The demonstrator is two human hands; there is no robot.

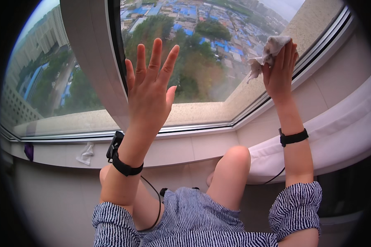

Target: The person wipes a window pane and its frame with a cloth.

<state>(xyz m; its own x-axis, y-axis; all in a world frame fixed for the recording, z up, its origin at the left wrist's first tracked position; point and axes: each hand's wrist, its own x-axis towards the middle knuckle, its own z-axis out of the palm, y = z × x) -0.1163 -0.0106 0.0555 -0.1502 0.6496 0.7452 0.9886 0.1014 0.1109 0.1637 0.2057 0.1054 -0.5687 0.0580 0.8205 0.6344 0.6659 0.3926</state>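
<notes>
A large window pane (204, 71) fills the upper part of the head view. My left hand (151, 83) is spread over its left side near the frame's upright, fingers apart, holding nothing; whether the palm touches the glass is hard to tell. Over at the pane's right edge, my right hand (279, 69) presses a crumpled, greyish-white cloth (273, 46) to the glass. The cloth sticks out past the fingertips and thumb, and the palm hides part of it. Both wrists wear black straps, the left one with a small black device (114, 146).
Below the window runs a tiled sill (176, 149), with a white crumpled cloth (87, 153) and a purple item (28, 151) towards its left end. A white curtain (334, 132) hangs at the right. Black cables run near both arms. My bent knees are against or near the sill.
</notes>
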